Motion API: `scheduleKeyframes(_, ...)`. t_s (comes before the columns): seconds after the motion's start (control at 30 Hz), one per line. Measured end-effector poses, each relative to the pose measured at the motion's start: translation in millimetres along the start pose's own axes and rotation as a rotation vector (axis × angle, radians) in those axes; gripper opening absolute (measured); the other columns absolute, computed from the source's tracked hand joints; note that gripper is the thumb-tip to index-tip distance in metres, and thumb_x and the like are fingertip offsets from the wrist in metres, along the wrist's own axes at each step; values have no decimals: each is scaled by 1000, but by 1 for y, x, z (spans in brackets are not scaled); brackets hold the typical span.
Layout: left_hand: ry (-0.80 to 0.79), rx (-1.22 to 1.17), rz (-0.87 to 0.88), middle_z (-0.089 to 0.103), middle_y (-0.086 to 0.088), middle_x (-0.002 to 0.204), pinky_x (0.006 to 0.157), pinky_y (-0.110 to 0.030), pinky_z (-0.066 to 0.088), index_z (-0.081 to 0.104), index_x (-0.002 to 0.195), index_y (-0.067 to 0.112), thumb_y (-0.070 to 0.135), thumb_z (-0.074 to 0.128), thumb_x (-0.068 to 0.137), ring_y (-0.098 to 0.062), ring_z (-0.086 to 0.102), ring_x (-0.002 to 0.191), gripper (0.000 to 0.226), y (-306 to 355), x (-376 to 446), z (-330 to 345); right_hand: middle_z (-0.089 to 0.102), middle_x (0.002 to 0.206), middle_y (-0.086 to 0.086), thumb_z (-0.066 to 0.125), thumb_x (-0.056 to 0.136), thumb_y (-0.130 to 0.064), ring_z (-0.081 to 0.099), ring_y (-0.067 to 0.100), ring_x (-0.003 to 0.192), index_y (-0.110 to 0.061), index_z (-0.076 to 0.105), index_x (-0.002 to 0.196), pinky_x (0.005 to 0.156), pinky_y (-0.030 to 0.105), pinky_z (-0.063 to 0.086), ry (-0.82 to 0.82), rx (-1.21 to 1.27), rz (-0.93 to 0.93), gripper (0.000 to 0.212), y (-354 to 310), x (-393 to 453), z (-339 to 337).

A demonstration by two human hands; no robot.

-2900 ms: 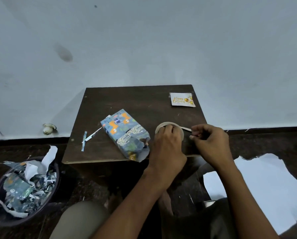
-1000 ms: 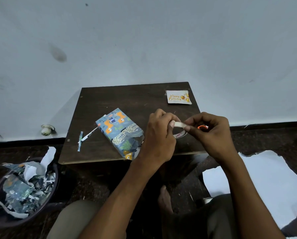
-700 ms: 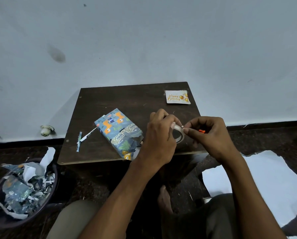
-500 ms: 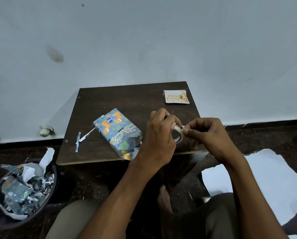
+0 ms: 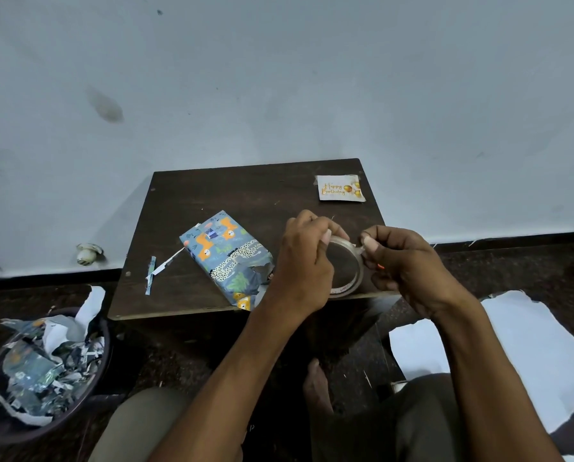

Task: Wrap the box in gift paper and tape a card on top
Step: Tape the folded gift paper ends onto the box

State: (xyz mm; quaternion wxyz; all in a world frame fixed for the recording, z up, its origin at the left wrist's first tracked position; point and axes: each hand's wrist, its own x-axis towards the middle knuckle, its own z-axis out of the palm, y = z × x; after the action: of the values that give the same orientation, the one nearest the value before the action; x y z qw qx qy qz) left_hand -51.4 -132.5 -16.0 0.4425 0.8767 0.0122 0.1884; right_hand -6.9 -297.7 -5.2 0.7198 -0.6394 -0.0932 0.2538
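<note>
Both hands work a tape roll above the table's near edge.

The left hand (image 5: 304, 261) curls round the tape roll (image 5: 345, 266), while the right hand (image 5: 409, 265) pinches its loose end. Left of the roll on the table (image 5: 245, 188), the wrapped box (image 5: 227, 258) lies aslant; the birthday card (image 5: 340, 188) sits beyond the roll. Far left of it, a floor bin (image 5: 95, 378) holds torn gift paper scraps (image 5: 45, 368).

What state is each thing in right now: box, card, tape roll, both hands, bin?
Box: wrapped, lying flat on the table, near end flap loose.
Card: flat at the far right corner, not on the box.
Tape roll: held up on edge.
Left hand: grips the roll.
Right hand: pinches the tape end.
Bin: full of paper scraps.
</note>
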Motion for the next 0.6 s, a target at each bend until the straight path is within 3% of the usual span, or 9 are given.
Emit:
scheduleKeyframes(0.07, 14, -67, -57, 62, 0, 96, 80, -27, 44, 70, 89, 17, 14, 38, 97, -17, 58, 94, 34, -1, 1, 2, 53, 67, 4, 59, 87, -18, 40, 9, 52, -6, 57, 88, 38, 16, 29, -8, 78, -22, 12, -1, 0, 2)
scheduleKeyframes(0.2, 40, -158, -205, 65, 0, 91, 73, -18, 42, 69, 85, 16, 11, 41, 99, -9, 59, 84, 31, 1, 0, 3, 61, 69, 0, 56, 90, -19, 43, 3, 46, -8, 55, 90, 38, 15, 28, -3, 166, -72, 11, 2, 2, 10)
scheduleKeyframes(0.33, -24, -230, -360, 69, 1, 83, 73, -35, 51, 71, 85, 16, 12, 42, 102, -15, 63, 81, 34, -1, 0, 2, 65, 84, 3, 58, 89, -20, 44, 7, 56, -9, 59, 90, 40, 15, 29, 50, 182, -145, 11, 4, 5, 14)
scheduleKeyframes(0.43, -103, -295, -495, 62, 10, 67, 66, -30, 42, 72, 82, 19, 12, 43, 104, -6, 53, 65, 37, 0, -1, 0, 70, 88, 4, 59, 88, -19, 41, 13, 64, -10, 58, 88, 42, 16, 31, 85, 186, -184, 9, 3, 6, 12)
scheduleKeyframes(0.6, -134, -322, -542, 62, 10, 69, 66, -28, 41, 71, 79, 21, 10, 41, 105, -3, 51, 65, 41, 6, 2, -6, 71, 94, 11, 66, 90, -16, 51, 14, 69, -7, 67, 101, 47, 20, 36, 74, 121, -202, 14, 4, 4, 2)
